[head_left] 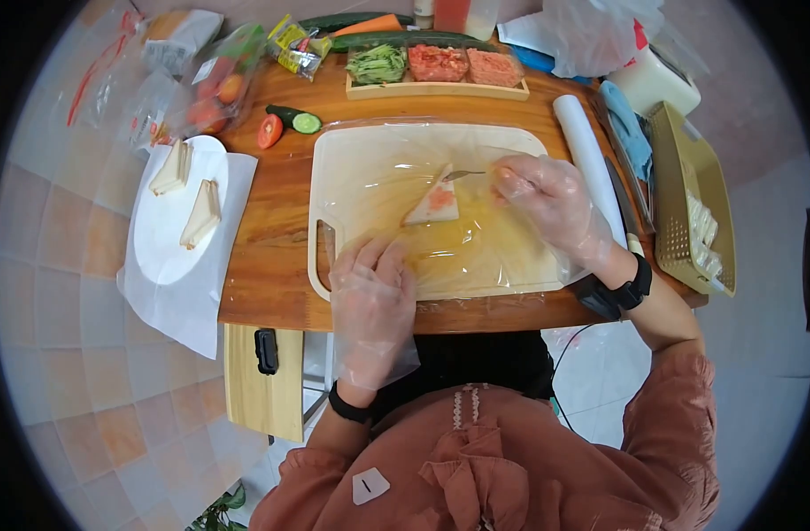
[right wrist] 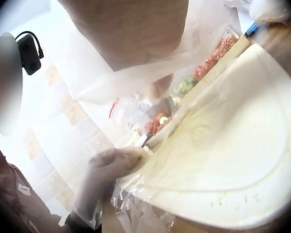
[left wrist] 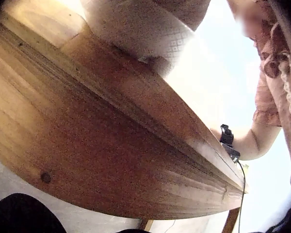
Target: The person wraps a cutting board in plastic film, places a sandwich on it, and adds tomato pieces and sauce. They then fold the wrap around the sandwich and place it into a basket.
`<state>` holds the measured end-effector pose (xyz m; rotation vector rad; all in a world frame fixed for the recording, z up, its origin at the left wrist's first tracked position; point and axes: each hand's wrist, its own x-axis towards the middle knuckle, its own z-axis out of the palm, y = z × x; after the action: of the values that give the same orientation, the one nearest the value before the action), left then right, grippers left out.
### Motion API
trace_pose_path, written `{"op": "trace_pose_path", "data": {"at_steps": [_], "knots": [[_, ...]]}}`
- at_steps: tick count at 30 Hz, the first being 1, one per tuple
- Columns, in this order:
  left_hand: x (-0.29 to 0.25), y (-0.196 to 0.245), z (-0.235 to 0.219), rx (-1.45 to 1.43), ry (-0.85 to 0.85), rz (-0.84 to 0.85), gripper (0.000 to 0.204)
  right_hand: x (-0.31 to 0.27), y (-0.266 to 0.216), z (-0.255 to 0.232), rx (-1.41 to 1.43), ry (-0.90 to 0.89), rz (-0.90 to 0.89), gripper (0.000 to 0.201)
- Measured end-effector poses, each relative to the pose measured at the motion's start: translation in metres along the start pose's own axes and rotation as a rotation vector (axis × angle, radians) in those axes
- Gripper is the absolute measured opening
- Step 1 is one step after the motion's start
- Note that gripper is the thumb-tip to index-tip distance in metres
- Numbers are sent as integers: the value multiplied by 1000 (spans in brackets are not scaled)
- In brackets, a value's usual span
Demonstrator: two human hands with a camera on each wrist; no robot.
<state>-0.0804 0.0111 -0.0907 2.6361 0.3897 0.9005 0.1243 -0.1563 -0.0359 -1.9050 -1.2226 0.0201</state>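
A small triangle of white bread with pinkish filling [head_left: 438, 203] lies on cling film [head_left: 485, 252] spread over the cream cutting board [head_left: 321, 190]. My gloved right hand [head_left: 547, 199] is raised above the board's right half, its fingers drawn together on a small metal utensil [head_left: 462, 174] whose tip reaches the bread's top corner. My left hand [head_left: 370, 292], also in a clear glove, rests at the board's front left, fingers extended onto the film. In the right wrist view the left hand [right wrist: 116, 165] shows by the board's edge.
White plate [head_left: 153, 239] with cut sandwiches [head_left: 201, 212] stands left. Behind the board, a wooden tray [head_left: 440, 91] bears cucumber shreds and pink fillings. Cut tomato [head_left: 270, 131] and cucumber [head_left: 306, 122] lie near. At right are a white roll [head_left: 591, 164], a knife [head_left: 619, 195] and a basket [head_left: 724, 203].
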Motion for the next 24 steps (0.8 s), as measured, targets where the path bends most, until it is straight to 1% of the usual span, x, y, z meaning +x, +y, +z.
{"op": "trace_pose_path", "data": {"at_steps": [3,5,9,12,14,18,20,21,23,24], "knots": [[0,0,-1,0,-8,-4,25,-1,-5,-2,-4,25,-6,17],[0,0,-1,0,-14,-5,25,-2,-6,-4,-97,-8,-2,16],[0,0,0,7,-2,0,25,-5,-6,-7,-109,-38,-32,19],[0,-1,-1,7,-8,4,25,-5,-8,-6,-120,2,-53,16],[1,-1,0,2,-12,11,24,-5,-8,-6,-30,28,-22,17],[0,0,0,10,-10,2,25,-7,-8,-6,13,39,45,18],[0,1,-1,15,-7,0,25,-8,-2,-5,22,-17,-18,21],[1,1,-1,16,-10,3,25,-9,-2,-5,21,-17,-18,21],[1,1,-1,18,-10,4,25,-7,-8,-5,-39,-97,63,23],[1,0,-1,16,-10,9,25,-6,-11,-4,-39,-98,61,23]]}}
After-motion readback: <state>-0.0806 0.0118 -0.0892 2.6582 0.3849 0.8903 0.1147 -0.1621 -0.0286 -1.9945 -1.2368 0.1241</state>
